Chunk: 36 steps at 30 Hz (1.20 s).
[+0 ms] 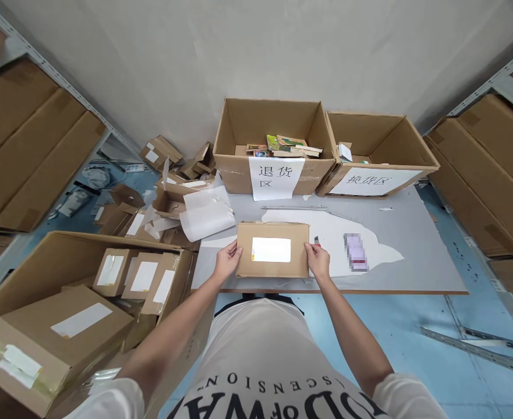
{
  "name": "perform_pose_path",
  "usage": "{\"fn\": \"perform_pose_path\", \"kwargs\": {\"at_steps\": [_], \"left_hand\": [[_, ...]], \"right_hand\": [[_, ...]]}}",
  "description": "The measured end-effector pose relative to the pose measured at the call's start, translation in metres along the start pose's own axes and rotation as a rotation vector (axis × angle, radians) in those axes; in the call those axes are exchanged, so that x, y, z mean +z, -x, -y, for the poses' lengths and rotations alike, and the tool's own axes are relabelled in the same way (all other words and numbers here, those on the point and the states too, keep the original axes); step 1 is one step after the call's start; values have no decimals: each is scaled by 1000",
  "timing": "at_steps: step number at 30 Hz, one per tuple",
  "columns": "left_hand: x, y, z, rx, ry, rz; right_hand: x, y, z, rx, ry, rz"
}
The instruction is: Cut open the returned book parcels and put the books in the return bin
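A small flat cardboard parcel (272, 234) with a white label lies on the grey table (413, 256) near its front edge. My left hand (227, 261) grips the parcel's left end. Its right end is held by my right hand (318, 259). Just beyond my right hand a small dark tool with a red tip (316, 240) lies on the table. A blurred pinkish item (356, 251) rests to the right on a white patch.
Two open cartons stand at the table's back: one with a labelled sheet (275, 176) holding several packets, another (381, 152) to its right. A big box of several parcels (120, 273) sits at my left. Torn cardboard scraps (169, 174) litter the floor. Shelves flank both sides.
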<state>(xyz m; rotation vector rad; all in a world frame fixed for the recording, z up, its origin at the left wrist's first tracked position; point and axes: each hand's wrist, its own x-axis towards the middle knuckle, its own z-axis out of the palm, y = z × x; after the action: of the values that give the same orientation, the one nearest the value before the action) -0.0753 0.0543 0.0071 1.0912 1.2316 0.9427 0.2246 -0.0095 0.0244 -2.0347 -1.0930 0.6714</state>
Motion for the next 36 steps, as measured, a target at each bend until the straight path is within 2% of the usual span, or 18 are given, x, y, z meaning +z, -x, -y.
{"fn": "perform_pose_path", "kwargs": {"at_steps": [10,13,23,28,31,36], "left_hand": [[1,-16,6,31,-55,63],[0,-20,7,21,-88,103],[2,-28,4,-2,-37,219],[5,-30,2,-47,35,208],[3,-29,4,-54,42,186],[-18,-20,29,-171,77,114]], "right_hand": [[7,-24,-1,3,53,16],[12,-27,-4,13,-14,17],[20,-34,-17,-12,-193,161],[23,-38,-19,-2,-247,195],[23,-33,-24,17,-252,148],[21,-9,-49,138,-431,83]]}}
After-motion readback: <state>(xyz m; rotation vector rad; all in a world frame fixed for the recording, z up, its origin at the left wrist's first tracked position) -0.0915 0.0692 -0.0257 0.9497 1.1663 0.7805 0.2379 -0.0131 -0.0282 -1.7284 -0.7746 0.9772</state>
